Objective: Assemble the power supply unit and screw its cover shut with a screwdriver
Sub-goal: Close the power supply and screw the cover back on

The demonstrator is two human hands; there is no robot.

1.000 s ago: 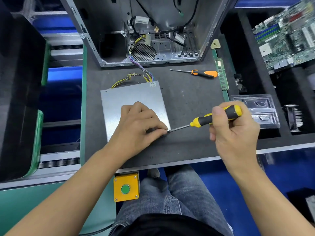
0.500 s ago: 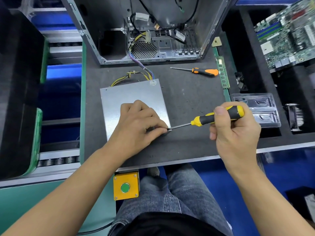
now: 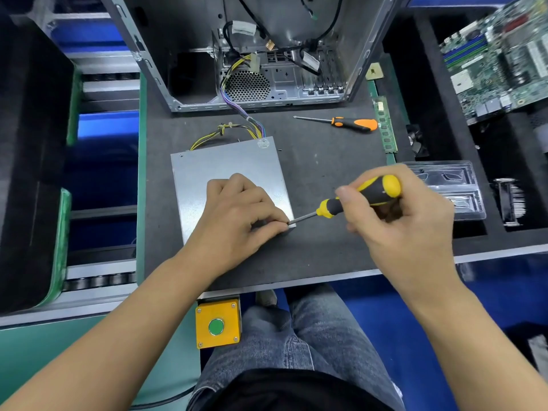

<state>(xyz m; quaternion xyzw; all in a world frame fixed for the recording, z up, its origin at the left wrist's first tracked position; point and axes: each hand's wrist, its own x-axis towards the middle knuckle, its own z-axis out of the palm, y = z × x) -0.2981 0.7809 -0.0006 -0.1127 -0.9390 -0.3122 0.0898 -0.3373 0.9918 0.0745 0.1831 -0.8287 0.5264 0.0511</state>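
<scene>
**Head view: a cover screw being driven at the near right corner**

Head view shows the power supply [image 3: 228, 170], a flat grey metal box with its cover on, lying on the dark table [image 3: 326, 247] in front of the person. A bundle of yellow and purple wires [image 3: 237, 129] runs from its far edge toward the open case [image 3: 267, 54] behind it.

The left hand [image 3: 240, 215] rests on the cover, fingers curled, with thumb and forefinger pinched together at the near right corner of the box. What they pinch is hidden; it is probably a screw or the driver tip, but I cannot tell which. Just right of that pinch the right hand [image 3: 394, 221] holds the yellow-and-black screwdriver [image 3: 358, 197], fingers wrapped round the handle and the thumb laid along it. The shaft slants down and left from this grip, and its tip meets the left fingertips [image 3: 281, 225] at the corner.

Judged from this, the box is assembled and the step in hand is fastening the cover at this corner. The next move calls for keeping the tip seated in the screw head, pressing along the shaft while turning, and letting the left fingers go once the thread bites. The shaft lies at a low slant, so the tip could slip off the screw.

Far beyond the right grip, a second orange screwdriver [image 3: 350, 123] lies on the table. A yellow box with a green button [image 3: 217, 323] hangs below the table edge.
</scene>
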